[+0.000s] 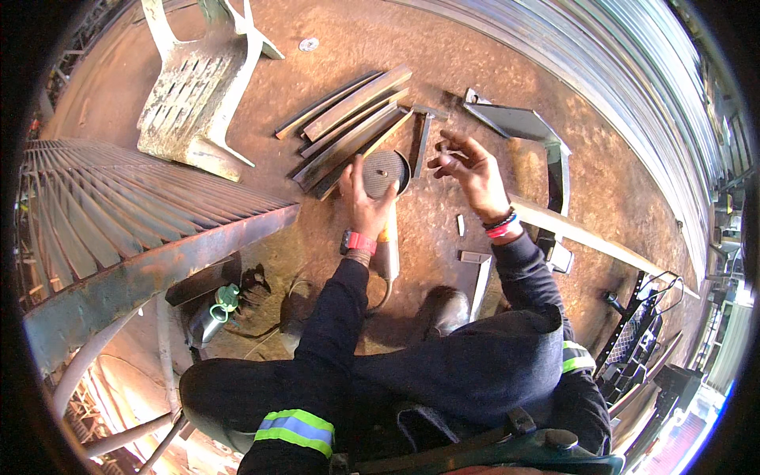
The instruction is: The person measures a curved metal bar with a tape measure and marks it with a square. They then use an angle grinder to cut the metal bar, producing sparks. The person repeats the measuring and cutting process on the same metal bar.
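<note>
Crouching pose: a person in dark sleeves squats low in the middle of the frame, both forearms coming up from the lower edge toward the centre.
Left hand: the left hand (366, 202) sits just left of centre, wearing a red watch; its grip is pressed around the head of an angle grinder (385, 237), fingers touching the edge of the disc.
Grinder disc: the round grey disc (381, 173) faces up at the centre of the frame, on the rusty floor (443, 47), just below the metal strips.
Right hand: the right hand (471, 170) hovers just right of the disc, with beaded bands at the wrist; its grip is curled, fingertips pinching a small dark piece too small to tell.
Metal strips: a bundle of flat steel bars (348, 127) lies slanted above the disc, upper centre.
Chair: a dirty white plastic chair (198, 87) lies tipped over at upper left.
Small offcuts: short pale metal pieces (461, 226) lie on the floor below the right hand.
Bracket: a bent steel angle piece (522, 127) rests at upper right of centre.
Ribbed sheet: corrugated sheet (119, 198) fills the left side.
</note>
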Demonstrator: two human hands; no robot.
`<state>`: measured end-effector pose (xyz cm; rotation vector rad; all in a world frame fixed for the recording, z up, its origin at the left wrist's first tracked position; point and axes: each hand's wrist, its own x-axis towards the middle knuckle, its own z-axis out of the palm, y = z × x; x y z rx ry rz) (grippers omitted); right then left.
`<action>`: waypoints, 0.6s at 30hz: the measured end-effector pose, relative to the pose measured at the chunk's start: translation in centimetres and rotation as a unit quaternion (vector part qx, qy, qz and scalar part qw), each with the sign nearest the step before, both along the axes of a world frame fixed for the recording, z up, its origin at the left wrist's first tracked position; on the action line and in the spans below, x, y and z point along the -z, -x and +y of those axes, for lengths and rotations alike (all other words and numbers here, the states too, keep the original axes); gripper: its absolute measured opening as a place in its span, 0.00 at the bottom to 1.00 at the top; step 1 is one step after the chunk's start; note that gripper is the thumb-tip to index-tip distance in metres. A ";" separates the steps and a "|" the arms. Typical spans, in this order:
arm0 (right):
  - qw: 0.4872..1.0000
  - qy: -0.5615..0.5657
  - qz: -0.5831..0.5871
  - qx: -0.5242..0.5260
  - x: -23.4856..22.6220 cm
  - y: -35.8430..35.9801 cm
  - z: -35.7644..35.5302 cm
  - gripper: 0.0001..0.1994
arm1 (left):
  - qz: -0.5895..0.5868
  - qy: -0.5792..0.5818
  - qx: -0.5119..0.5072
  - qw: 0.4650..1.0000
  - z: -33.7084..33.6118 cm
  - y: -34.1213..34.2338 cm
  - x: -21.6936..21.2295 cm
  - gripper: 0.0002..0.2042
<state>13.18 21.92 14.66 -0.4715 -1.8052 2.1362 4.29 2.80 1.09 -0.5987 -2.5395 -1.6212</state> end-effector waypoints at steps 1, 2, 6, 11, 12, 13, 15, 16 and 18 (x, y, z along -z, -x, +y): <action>0.999 -0.048 -0.026 -0.006 1.4 0.0 0.1 0.17 | 0.015 0.039 0.005 0.999 0.2 -0.4 -0.1 0.44; 0.994 -0.093 -0.049 -0.013 2.8 0.3 0.1 0.17 | 0.034 0.082 0.010 0.996 0.3 -0.5 -0.2 0.44; 0.957 -0.287 -0.028 -0.030 4.8 1.0 -0.3 0.19 | -0.088 -0.053 0.028 0.994 1.1 -0.3 1.3 0.39; 0.907 -0.414 0.003 -0.077 6.1 2.9 -1.7 0.18 | -0.181 -0.214 0.030 0.960 1.3 -0.5 3.7 0.40; 0.894 -0.439 0.005 -0.093 6.5 3.4 -1.7 0.18 | -0.213 -0.266 0.031 0.939 1.3 -0.5 4.1 0.40; 0.889 -0.447 0.017 -0.101 6.8 3.9 -1.7 0.18 | -0.200 -0.243 0.036 0.949 1.2 -0.2 4.5 0.40; 0.879 -0.461 0.035 -0.118 7.2 4.4 -2.1 0.17 | -0.179 -0.195 0.046 0.963 1.2 0.0 4.3 0.40; 0.863 -0.488 0.029 -0.125 7.3 4.5 -2.2 0.17 | -0.166 -0.155 0.037 0.973 1.1 -0.3 4.1 0.40; 0.828 -0.543 0.011 -0.138 7.5 4.3 -1.9 0.17 | -0.144 -0.079 0.025 0.986 2.2 -1.5 1.4 0.40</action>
